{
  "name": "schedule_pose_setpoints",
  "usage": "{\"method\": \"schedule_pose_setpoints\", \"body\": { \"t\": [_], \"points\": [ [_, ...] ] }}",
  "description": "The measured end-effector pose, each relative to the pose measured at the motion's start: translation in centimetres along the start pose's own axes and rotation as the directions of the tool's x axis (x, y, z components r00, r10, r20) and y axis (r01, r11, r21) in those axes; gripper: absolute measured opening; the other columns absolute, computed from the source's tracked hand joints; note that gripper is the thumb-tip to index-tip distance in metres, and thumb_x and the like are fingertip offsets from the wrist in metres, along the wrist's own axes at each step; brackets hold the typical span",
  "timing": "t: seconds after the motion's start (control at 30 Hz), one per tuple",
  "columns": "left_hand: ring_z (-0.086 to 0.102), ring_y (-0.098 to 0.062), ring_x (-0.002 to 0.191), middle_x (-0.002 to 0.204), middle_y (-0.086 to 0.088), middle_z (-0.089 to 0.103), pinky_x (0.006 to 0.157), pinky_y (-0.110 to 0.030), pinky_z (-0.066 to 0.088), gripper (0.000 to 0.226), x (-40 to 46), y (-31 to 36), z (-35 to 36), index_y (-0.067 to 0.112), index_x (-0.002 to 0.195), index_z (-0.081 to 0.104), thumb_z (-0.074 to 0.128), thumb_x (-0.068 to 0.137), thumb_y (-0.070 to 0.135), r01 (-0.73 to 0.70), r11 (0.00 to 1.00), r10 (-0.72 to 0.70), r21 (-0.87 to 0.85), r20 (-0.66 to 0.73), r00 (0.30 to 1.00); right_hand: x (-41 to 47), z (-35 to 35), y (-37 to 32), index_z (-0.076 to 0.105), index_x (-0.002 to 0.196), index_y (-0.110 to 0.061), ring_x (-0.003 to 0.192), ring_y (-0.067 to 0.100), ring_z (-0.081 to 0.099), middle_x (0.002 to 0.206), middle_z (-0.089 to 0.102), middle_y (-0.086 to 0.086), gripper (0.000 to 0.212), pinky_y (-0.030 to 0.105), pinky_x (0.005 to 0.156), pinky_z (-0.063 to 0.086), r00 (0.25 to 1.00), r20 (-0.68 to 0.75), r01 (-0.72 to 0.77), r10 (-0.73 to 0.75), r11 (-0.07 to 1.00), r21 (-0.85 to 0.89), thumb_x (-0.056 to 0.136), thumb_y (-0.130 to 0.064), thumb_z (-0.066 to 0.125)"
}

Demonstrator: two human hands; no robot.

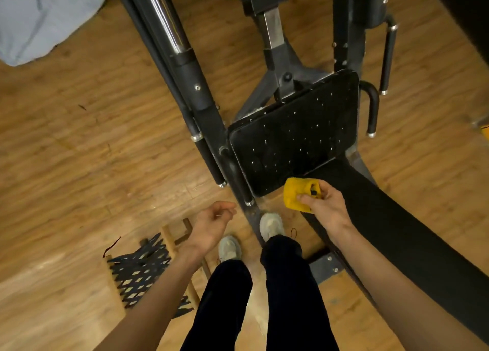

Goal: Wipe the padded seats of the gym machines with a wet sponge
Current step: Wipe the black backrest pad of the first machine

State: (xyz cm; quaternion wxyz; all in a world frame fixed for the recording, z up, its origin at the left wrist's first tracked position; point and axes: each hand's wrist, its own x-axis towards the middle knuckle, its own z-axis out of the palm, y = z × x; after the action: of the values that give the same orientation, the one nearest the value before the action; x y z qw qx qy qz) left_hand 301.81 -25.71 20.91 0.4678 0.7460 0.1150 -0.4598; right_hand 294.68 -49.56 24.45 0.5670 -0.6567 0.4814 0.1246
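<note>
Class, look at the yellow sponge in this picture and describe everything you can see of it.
The yellow sponge is a soft, bunched block with a small dark mark at its right end. The person's right hand grips it, thumb across the front and fingers curled behind. It is held in the air by the near edge of the black padded seat; whether it touches the seat cannot be told. Wetness cannot be judged.

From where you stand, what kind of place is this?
Most likely a gym: a black padded seat on a steel machine frame, with chrome-tipped handles, on a wood floor.
</note>
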Motion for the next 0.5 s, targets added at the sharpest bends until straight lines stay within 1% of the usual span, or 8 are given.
{"method": "schedule_pose_setpoints", "body": {
  "t": [0.07, 0.17, 0.23, 0.27, 0.33, 0.37, 0.43, 0.5],
  "points": [
    [0.060, -0.014, 0.113, 0.112, 0.003, 0.069, 0.107, -0.037, 0.044, 0.017, 2.1, 0.3, 0.5, 0.027, 0.107, 0.066, 0.053, 0.100, 0.020, -0.015, 1.000, 0.015, 0.003, 0.003, 1.000, 2.6, 0.6, -1.1, 0.056, 0.116, -0.023, 0.093, 0.005, 0.056, 0.102, 0.059, -0.006, 0.037, 0.018, 0.071, 0.041, 0.998, -0.008, 0.059, -0.060, 0.998, -0.017, 0.084, -0.010, 0.069],
    [0.061, -0.009, 0.109, 0.111, 0.009, 0.067, 0.102, -0.036, 0.048, 0.016, 5.7, 0.4, 1.4, 0.030, 0.107, 0.066, 0.054, 0.099, 0.024, -0.042, 0.999, 0.042, -0.014, -0.052, 0.998, 6.4, 1.7, -2.8, 0.053, 0.117, -0.021, 0.090, 0.002, 0.052, 0.100, 0.054, -0.009, 0.041, 0.017, 0.069, 0.040, 0.985, 0.007, 0.173, -0.173, 0.982, -0.077, 0.082, -0.009, 0.070],
    [0.059, -0.005, 0.106, 0.112, 0.013, 0.065, 0.088, -0.024, 0.049, 0.017, 8.4, 0.7, 2.2, 0.030, 0.111, 0.064, 0.053, 0.099, 0.025, -0.078, 0.997, 0.078, -0.002, -0.091, 0.993, 9.5, 2.6, -3.6, 0.052, 0.118, -0.023, 0.093, 0.002, 0.053, 0.101, 0.053, -0.012, 0.043, 0.016, 0.071, 0.040, 0.966, 0.044, 0.257, -0.253, 0.960, -0.109, 0.082, -0.009, 0.070],
    [0.058, -0.002, 0.104, 0.114, 0.014, 0.064, 0.080, -0.016, 0.046, 0.018, 9.8, 0.9, 2.6, 0.030, 0.114, 0.063, 0.053, 0.100, 0.025, -0.099, 0.995, 0.099, 0.005, -0.108, 0.989, 11.1, 3.2, -4.1, 0.053, 0.120, -0.025, 0.095, 0.000, 0.054, 0.102, 0.053, -0.015, 0.045, 0.013, 0.072, 0.041, 0.950, 0.068, 0.310, -0.304, 0.942, -0.125, 0.083, -0.008, 0.070],
    [0.057, 0.002, 0.103, 0.119, 0.014, 0.061, 0.071, -0.008, 0.043, 0.023, 12.7, 1.1, 3.3, 0.029, 0.121, 0.060, 0.052, 0.100, 0.022, -0.149, 0.989, 0.147, -0.003, -0.158, 0.976, 14.4, 4.3, -4.9, 0.053, 0.125, -0.029, 0.096, -0.014, 0.053, 0.105, 0.053, -0.021, 0.049, 0.005, 0.075, 0.043, 0.906, 0.103, 0.423, -0.410, 0.889, -0.178, 0.084, -0.007, 0.068],
    [0.056, 0.002, 0.107, 0.122, 0.014, 0.060, 0.075, -0.006, 0.044, 0.027, 13.9, 1.2, 3.6, 0.028, 0.125, 0.058, 0.052, 0.100, 0.021, -0.186, 0.983, 0.182, -0.003, -0.191, 0.965, 16.1, 4.9, -5.1, 0.055, 0.126, -0.028, 0.099, -0.017, 0.052, 0.109, 0.056, -0.021, 0.049, 0.003, 0.083, 0.042, 0.877, 0.109, 0.480, -0.467, 0.851, -0.212, 0.084, -0.006, 0.068],
    [0.053, -0.002, 0.119, 0.130, 0.012, 0.055, 0.089, -0.004, 0.040, 0.036, 16.6, 1.2, 4.1, 0.025, 0.135, 0.052, 0.051, 0.100, 0.019, -0.287, 0.957, 0.288, 0.046, -0.265, 0.920, 19.4, 5.9, -5.6, 0.056, 0.132, -0.026, 0.114, -0.005, 0.053, 0.124, 0.060, -0.011, 0.053, 0.013, 0.099, 0.042, 0.798, 0.131, 0.599, -0.588, 0.752, -0.274, 0.085, -0.003, 0.067],
    [0.045, 0.000, 0.127, 0.137, 0.013, 0.048, 0.098, -0.004, 0.034, 0.044, 19.5, 1.1, 4.4, 0.024, 0.143, 0.043, 0.051, 0.100, 0.020, -0.384, 0.917, 0.397, 0.105, -0.309, 0.864, 22.7, 7.0, -5.9, 0.054, 0.135, -0.024, 0.123, 0.005, 0.050, 0.132, 0.056, -0.008, 0.056, 0.019, 0.106, 0.038, 0.682, 0.190, 0.716, -0.707, 0.591, -0.371, 0.085, 0.001, 0.064]
  ]
}}
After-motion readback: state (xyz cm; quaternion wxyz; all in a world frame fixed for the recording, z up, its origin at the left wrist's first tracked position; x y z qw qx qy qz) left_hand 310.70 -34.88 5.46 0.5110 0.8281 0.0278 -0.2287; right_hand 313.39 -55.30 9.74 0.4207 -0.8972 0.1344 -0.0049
